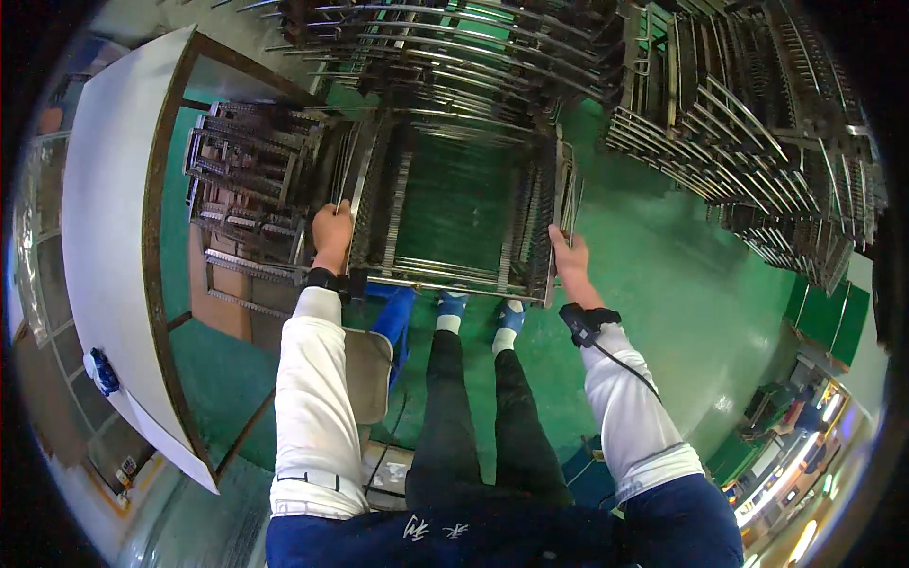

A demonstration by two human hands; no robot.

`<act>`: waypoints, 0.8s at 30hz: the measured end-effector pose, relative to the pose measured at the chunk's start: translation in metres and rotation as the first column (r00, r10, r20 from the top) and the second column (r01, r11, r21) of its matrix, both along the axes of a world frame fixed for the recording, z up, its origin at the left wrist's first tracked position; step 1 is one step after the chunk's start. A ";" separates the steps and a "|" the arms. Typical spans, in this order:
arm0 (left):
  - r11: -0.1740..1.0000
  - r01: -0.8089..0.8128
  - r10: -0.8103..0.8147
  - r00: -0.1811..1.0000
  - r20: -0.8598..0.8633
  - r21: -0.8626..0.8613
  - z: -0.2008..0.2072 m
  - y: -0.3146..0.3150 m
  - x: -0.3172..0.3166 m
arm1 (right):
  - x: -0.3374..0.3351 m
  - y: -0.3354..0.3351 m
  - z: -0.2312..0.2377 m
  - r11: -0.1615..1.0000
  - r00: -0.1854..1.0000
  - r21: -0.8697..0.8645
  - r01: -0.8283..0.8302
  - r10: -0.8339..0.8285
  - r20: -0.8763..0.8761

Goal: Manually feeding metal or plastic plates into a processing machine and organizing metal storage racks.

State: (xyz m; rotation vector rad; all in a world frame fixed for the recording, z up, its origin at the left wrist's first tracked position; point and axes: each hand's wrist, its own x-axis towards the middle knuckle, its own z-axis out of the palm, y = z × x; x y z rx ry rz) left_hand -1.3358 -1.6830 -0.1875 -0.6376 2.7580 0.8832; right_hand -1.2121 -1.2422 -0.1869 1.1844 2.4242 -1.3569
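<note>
A metal rack (454, 272) with toothed, slotted side rails and bare rods across its front is in front of me, above the green floor. My left hand (332, 235) is closed around its left side. On the opposite side, my right hand (569, 256) grips the outer right rail, thumb on top and the other fingers mostly hidden. Through the rack's open middle the green floor shows. Its far end runs up to a mass of similar racks (454, 47), and I cannot tell where one stops and the other begins.
To the left stands a white-topped table (114, 218) with a dark edge. Slotted frames (251, 170) are piled between it and the rack, beside cardboard (222, 293). More racks (739, 133) are stacked at right. A stool (366, 374) and a blue object (390, 317) are near my left leg.
</note>
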 end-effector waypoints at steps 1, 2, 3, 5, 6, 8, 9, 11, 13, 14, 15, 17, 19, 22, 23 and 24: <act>1.000 0.008 -0.008 1.000 0.005 0.007 0.003 -0.003 0.000 | 0.000 -0.004 0.007 0.991 0.997 -0.121 0.063 -0.068 -0.041; 1.000 0.016 -0.016 1.000 0.006 0.015 0.007 -0.005 0.000 | 0.002 -0.002 0.007 0.991 0.996 -0.122 0.061 -0.068 -0.054; 0.999 0.033 -0.034 0.999 0.005 0.028 0.012 0.015 -0.007 | 0.010 0.019 -0.005 0.970 0.985 -0.177 0.167 -0.173 -0.018; 0.999 0.020 -0.019 0.999 0.036 -0.047 0.029 0.030 -0.001 | 0.009 0.014 0.006 0.907 0.947 -0.281 0.313 -0.322 0.017; 0.993 0.017 -0.015 1.000 0.023 -0.117 0.030 0.014 0.009 | 0.004 -0.006 0.029 0.881 0.934 -0.330 0.340 -0.358 0.008; 0.996 -0.022 0.023 1.000 0.006 -0.088 0.028 0.004 0.026 | 0.013 -0.007 0.047 0.915 0.933 -0.313 0.253 -0.316 -0.170; 0.965 0.222 -0.245 0.955 -0.170 -0.141 0.039 0.015 0.036 | 0.036 0.012 0.042 0.936 0.939 -0.224 0.270 -0.307 -0.152; 1.000 -0.004 0.002 0.960 -0.278 -0.005 0.032 -0.021 0.079 | 0.046 0.001 0.056 0.956 0.960 -0.192 0.223 -0.250 -0.130; 0.972 -0.035 0.078 0.981 -0.180 0.232 0.086 0.023 0.089 | 0.091 0.020 0.082 0.930 0.935 -0.176 0.323 -0.342 -0.093; 0.973 -0.019 0.065 0.979 -0.195 0.229 0.098 0.023 0.100 | 0.103 0.026 0.094 0.918 0.930 -0.200 0.342 -0.362 -0.070; 0.938 -0.101 0.140 0.986 -0.094 0.332 0.118 0.030 0.107 | 0.108 0.026 0.113 0.916 0.926 -0.206 0.344 -0.367 -0.088; 0.915 -0.152 0.193 0.978 -0.076 0.373 0.145 0.032 0.130 | 0.117 0.023 0.169 0.823 0.882 -0.341 0.455 -0.469 0.043; 0.878 -0.178 0.234 0.970 -0.073 0.445 0.174 0.038 0.140 | 0.135 0.039 0.186 0.851 0.892 -0.330 0.408 -0.449 -0.056; 0.820 -0.234 0.292 0.956 -0.030 0.523 0.241 0.053 0.149 | 0.147 0.049 0.223 0.879 0.896 -0.299 0.372 -0.424 -0.134; 0.829 -0.210 0.287 0.955 -0.073 0.518 0.251 0.055 0.150 | 0.148 0.050 0.241 0.851 0.879 -0.352 0.390 -0.458 -0.132; 0.839 -0.182 0.279 0.953 -0.118 0.513 0.263 0.057 0.151 | 0.151 0.050 0.260 0.819 0.861 -0.404 0.407 -0.492 -0.130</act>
